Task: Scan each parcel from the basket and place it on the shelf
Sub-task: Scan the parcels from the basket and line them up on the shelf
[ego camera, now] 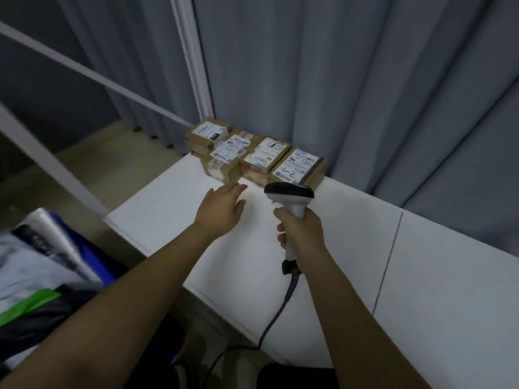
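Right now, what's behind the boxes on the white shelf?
A grey curtain hangs right behind the boxes at the back of the shelf. A white post stands behind the leftmost box. The curtain hides whatever lies beyond it.

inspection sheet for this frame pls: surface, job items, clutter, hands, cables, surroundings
Surface: white shelf, seam on its right part.
Job's things: labelled parcels clustered at the shelf's back by the curtain; scanner; bagged parcels lower left.
Clutter: nothing seen.
Hands: left hand open, just short of the parcels; right hand grips the scanner.
Cables: scanner cable drops over the front edge.
Surroundings: grey curtain, white frame.
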{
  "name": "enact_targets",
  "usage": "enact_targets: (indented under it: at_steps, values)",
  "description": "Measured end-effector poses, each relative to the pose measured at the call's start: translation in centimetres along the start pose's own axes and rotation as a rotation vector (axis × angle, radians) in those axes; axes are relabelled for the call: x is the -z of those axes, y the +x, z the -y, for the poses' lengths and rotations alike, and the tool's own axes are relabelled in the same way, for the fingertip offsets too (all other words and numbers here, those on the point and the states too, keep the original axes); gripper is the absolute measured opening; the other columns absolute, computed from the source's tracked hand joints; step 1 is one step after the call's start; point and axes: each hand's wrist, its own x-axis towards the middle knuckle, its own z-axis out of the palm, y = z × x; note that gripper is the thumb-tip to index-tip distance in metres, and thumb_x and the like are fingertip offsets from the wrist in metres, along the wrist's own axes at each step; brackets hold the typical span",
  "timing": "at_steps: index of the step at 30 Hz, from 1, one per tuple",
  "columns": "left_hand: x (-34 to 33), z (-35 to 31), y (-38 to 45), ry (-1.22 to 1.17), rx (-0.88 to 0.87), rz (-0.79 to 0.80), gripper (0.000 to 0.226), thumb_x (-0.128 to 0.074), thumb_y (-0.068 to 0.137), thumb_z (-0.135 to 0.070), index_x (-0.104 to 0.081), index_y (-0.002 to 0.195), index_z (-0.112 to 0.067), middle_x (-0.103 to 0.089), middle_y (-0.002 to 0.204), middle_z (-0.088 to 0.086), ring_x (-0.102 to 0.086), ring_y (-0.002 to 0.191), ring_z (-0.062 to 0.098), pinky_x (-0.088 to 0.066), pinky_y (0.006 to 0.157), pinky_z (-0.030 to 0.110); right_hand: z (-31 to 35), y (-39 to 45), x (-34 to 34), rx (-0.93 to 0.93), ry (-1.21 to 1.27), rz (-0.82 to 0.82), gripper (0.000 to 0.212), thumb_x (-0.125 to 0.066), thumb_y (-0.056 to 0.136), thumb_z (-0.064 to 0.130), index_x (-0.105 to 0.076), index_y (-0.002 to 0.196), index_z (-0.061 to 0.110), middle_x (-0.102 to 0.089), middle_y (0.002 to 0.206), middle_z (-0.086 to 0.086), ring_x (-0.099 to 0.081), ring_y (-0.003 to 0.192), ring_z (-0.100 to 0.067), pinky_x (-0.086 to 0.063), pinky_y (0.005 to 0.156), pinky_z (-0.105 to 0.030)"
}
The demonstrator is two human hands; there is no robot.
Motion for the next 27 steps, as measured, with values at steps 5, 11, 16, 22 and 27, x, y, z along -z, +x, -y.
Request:
enact_targets:
  at_steps: [5,11,16,22,27]
  values:
    - [6.0,3.9,-7.8,-0.054,0.212,0.054,0.034,-0.043,0.1,-0.029,-0.054,0.132,-0.023,-0.057,0.133,-0.003,-0.054,0.119,0.02,-0.046,0.096,0.034,0.2,-5.1,-5.2,0.13,-0.18,0.183,0.012,-0.064,0.087,0.023,-0.059,0.092,0.013,-0.06,0.073,-0.004,-0.054,0.056,-0.014,-0.045,0.053,-0.024]
    - [11.9,9.2,-19.3,-0.187,0.427,0.005,0.029,-0.05,0.096,-0.024,-0.06,0.123,-0.018,-0.064,0.12,0.001,-0.059,0.11,0.022,-0.044,0.093,0.03,-1.1,-11.9,-10.0,0.231,-0.376,0.396,0.014,-0.064,0.087,0.024,-0.06,0.093,0.011,-0.061,0.073,-0.005,-0.053,0.055,-0.015,-0.044,0.051,-0.023]
    - [12.9,14.5,-29.6,-0.259,0.614,-0.063,0.028,-0.055,0.094,-0.022,-0.062,0.119,-0.013,-0.067,0.117,0.007,-0.06,0.108,0.027,-0.046,0.088,0.032,-2.5,-15.0,-13.7,0.259,-0.506,0.488,0.01,-0.066,0.087,0.02,-0.06,0.086,0.012,-0.06,0.068,-0.007,-0.051,0.05,-0.017,-0.043,0.05,-0.026]
    - [10.3,19.1,-37.4,-0.311,0.747,-0.053,0.036,-0.06,0.091,-0.018,-0.059,0.125,-0.008,-0.063,0.123,0.013,-0.059,0.111,0.029,-0.047,0.089,0.033,-4.7,-15.9,-17.5,0.265,-0.641,0.551,0.013,-0.064,0.089,0.02,-0.059,0.081,0.011,-0.06,0.064,-0.005,-0.05,0.049,-0.017,-0.044,0.049,-0.025]
    - [7.4,21.7,-38.4,-0.177,0.817,-0.016,0.064,-0.057,0.092,-0.023,-0.031,0.148,-0.009,-0.028,0.154,0.015,-0.029,0.141,0.03,-0.031,0.112,0.04,-6.2,-14.6,-20.3,0.233,-0.68,0.579,0.015,-0.066,0.086,0.016,-0.057,0.075,0.011,-0.058,0.057,-0.003,-0.049,0.048,-0.018,-0.043,0.052,-0.029]
